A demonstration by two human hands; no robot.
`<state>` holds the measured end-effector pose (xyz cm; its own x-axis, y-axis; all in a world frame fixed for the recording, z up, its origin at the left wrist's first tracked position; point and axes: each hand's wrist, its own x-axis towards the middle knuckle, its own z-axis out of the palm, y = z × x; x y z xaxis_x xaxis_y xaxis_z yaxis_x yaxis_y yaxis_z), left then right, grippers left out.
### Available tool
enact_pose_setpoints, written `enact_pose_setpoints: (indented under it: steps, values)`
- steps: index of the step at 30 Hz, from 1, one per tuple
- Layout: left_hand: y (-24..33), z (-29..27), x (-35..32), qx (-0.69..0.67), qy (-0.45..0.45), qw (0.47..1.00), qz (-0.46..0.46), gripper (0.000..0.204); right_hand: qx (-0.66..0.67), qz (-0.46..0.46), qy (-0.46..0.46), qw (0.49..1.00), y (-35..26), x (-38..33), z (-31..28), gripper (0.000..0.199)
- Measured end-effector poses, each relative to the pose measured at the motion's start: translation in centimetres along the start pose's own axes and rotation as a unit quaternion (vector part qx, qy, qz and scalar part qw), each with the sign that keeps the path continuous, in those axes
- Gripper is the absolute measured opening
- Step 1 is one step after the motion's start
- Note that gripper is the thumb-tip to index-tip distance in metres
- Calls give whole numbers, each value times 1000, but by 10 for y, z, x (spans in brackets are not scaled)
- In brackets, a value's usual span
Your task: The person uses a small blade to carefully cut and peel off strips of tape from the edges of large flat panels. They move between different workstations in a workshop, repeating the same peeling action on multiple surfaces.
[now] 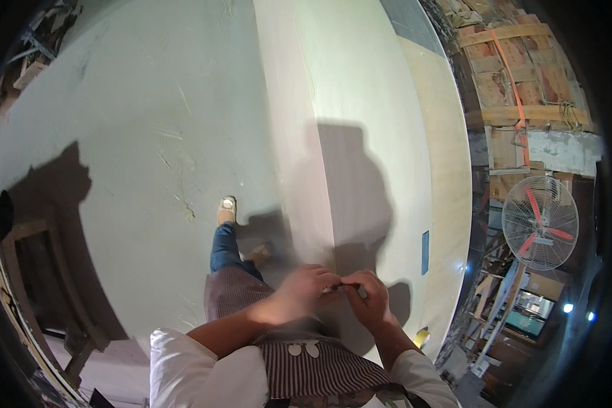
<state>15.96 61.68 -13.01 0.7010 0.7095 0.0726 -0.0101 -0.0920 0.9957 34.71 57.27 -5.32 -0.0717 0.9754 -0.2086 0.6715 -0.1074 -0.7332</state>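
Observation:
My left hand [304, 289] and my right hand [368, 298] meet in front of my apron [306, 367]. Both have their fingers closed in a pinch. A small dark thing [336, 287] shows between the fingertips, too small to name. The left hand is slightly smeared by motion. Just beyond the hands stands a large pale block with a flat top [367, 88] and a pinkish near side [289, 102]. My shadow falls across it.
A blue strip [425, 253] lies on the pale top, with a yellow roll-like object [421, 337] near my right elbow. A caged fan with red blades [540, 223] and stacked cartons [510, 75] stand at the right. A wooden frame [54, 285] stands left.

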Motion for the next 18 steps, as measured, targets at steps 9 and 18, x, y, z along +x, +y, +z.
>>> enact_pose_setpoints:
  steps: [9,18]
  values:
    - [5,-60,28,194,88,976,-36,19,90,-86,124,984,-10,63,-26,11]
    - [-21,-166,112,-130,111,969,-177,19,207,-13,109,972,-7,221,3,20]
